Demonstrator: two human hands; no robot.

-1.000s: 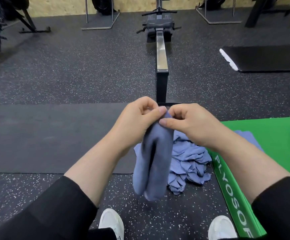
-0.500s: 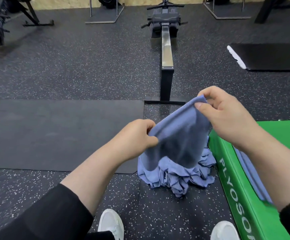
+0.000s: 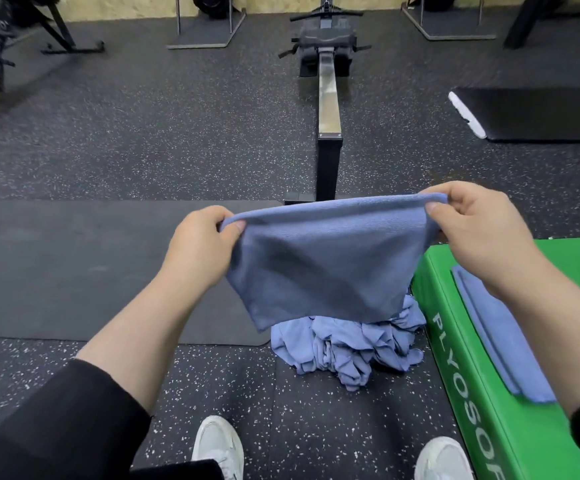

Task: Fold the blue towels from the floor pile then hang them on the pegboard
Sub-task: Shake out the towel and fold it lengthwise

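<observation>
Fingers (image 3: 238,226) of left hand (image 3: 200,244) and right hand (image 3: 475,223) pinching top corners of towel (image 3: 326,261); cloth hanging limp, light, soft; corner grip suiting folding.

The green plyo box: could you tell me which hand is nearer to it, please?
Right. The right hand pinches the held towel just above the green plyo box; the left hand is farther left, over the black mat.

A plain blue towel (image 3: 323,258) is hanging over a lighter blue pile (image 3: 347,348), which is lying on black floor (image 3: 143,133) speckled white, beside a bright green box (image 3: 489,427) lettered white.
</observation>
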